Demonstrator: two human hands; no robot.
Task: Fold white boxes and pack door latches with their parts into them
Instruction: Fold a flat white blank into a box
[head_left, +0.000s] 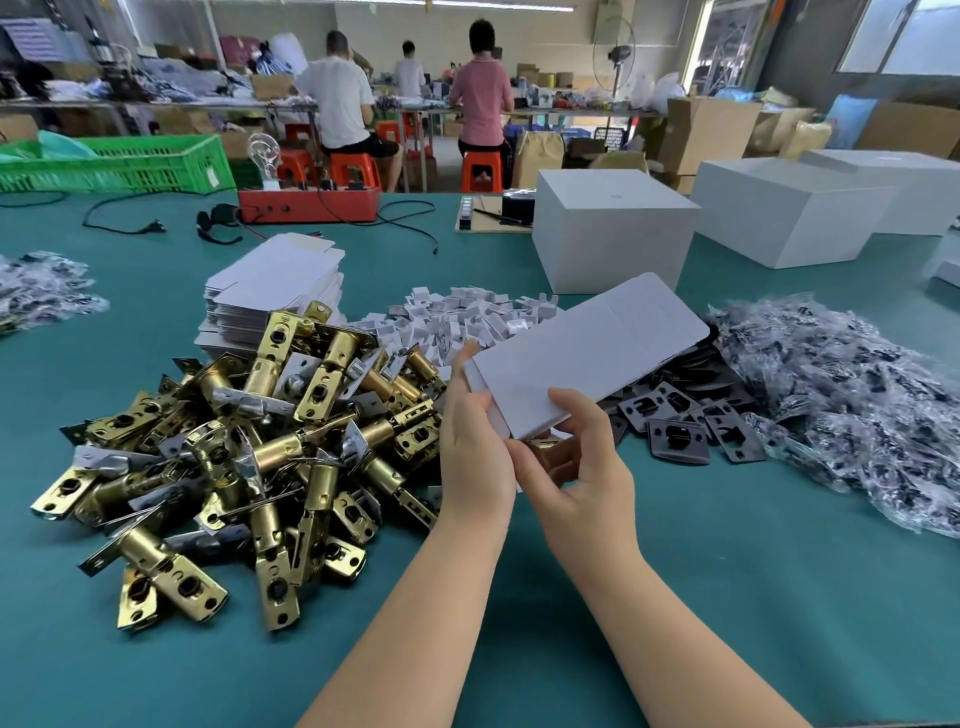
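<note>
Both hands hold one flat white box blank (582, 358) in the air: the left hand (475, 441) grips its near-left edge, the right hand (576, 467) pinches the near corner, thumb on top. The blank is unfolded, so a crooked squeeze could crease it off its score lines. Swinging it open might knock the brass latches (249, 452) left of the hands, or the dark strike plates (680, 421) beyond the right hand

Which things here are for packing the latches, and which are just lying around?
For the job: flat white box held by left hand and right hand; stack of flat boxes; brass door latches; dark strike plates; bagged parts.

Lying about: green crate; red box; big white boxes.
</note>
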